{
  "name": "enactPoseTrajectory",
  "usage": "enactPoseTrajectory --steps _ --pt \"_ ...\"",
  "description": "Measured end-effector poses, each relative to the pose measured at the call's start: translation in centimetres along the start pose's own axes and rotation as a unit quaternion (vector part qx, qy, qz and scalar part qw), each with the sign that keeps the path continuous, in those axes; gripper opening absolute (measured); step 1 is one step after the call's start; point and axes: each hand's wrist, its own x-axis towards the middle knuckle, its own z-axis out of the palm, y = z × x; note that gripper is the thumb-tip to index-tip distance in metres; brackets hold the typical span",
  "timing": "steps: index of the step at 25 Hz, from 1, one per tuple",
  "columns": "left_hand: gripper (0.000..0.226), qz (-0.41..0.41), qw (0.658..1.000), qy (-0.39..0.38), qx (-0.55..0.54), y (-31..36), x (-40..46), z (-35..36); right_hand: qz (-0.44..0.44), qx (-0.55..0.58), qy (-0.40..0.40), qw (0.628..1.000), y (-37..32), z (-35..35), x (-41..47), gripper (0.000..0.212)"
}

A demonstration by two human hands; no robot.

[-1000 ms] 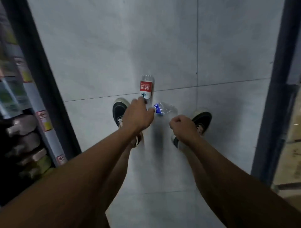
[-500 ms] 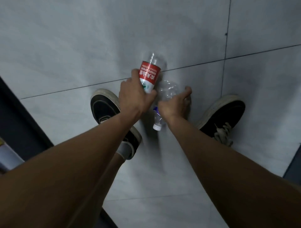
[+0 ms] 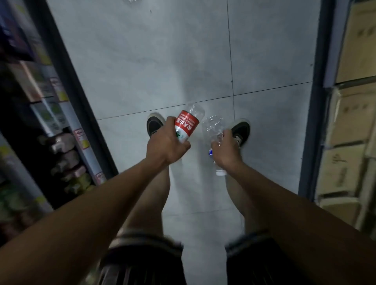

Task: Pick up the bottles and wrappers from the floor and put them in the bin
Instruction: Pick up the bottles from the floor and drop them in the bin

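My left hand (image 3: 165, 144) grips a clear plastic bottle with a red label (image 3: 186, 125), held off the floor with its base pointing away from me. My right hand (image 3: 225, 151) grips a crumpled clear bottle (image 3: 213, 127) with a blue label band; its white cap end pokes out below my wrist. Both bottles hang side by side above my black shoes. No bin is in view.
I stand in a narrow aisle on grey floor tiles (image 3: 162, 61). Stocked shelves with a dark upright (image 3: 67, 81) run along the left. Stacked cardboard boxes (image 3: 350, 114) fill the shelving on the right. Something pale lies on the floor at the top edge (image 3: 132, 1).
Both hands closed round the bottles on the floor and lifted them. The view rose from a crouch near the floor to standing height, showing the aisle again.
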Motion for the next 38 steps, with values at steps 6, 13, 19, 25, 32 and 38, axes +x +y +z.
enactPoseTrajectory --steps 6,13,19,25,32,38 --pt "0.070 0.051 0.995 0.003 0.083 8.0 -15.5 -12.5 -0.078 -0.040 -0.014 0.996 -3.9 -13.2 -18.7 0.037" --pt "0.071 0.135 0.982 0.067 0.110 13.2 -28.9 -18.2 -0.142 -0.054 0.061 0.986 -2.4 -22.7 -33.6 0.047" --pt "0.071 0.230 0.952 0.048 0.195 15.6 -32.7 -19.4 -0.124 -0.047 0.169 0.977 3.4 -23.4 -40.2 0.035" --pt "0.078 0.336 0.888 -0.032 0.311 17.6 -33.9 -17.0 0.027 0.171 0.242 0.955 12.0 -15.8 -48.4 0.037" --pt "0.080 0.482 0.741 -0.129 0.450 22.1 -38.5 -8.6 0.192 0.345 0.354 0.848 20.0 -2.7 -56.3 0.027" --pt "0.080 0.549 0.601 -0.206 0.543 21.7 -46.1 1.7 0.281 0.462 0.435 0.720 24.5 7.8 -61.9 0.024"
